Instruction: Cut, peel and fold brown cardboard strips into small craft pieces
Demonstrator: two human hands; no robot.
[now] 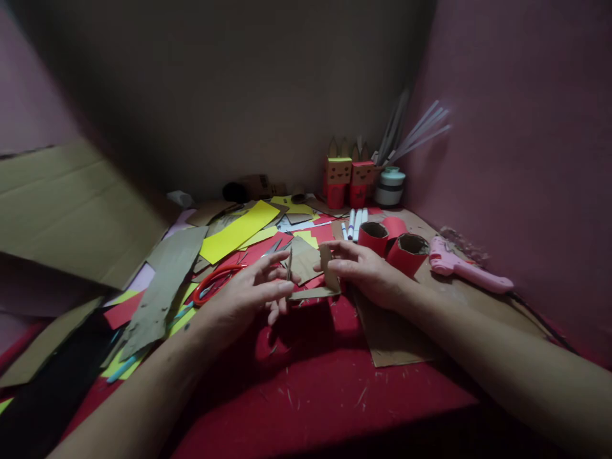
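White sticks (425, 129), lidded jar (389, 195) — near pink wall (521, 140)

Table (310, 408) was kinda messy tbh, red top sprinkled with tiny loose bits (362, 396). Paper and cardboard scraps (241, 233) were piled across the left, a brown cardboard sheet (394, 338) lay flat on the right, and a lidded jar (389, 190) sat way in back.

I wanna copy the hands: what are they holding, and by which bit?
A folded cardboard strip: the left fingers hold its left upright end, the right fingers its right upright end.
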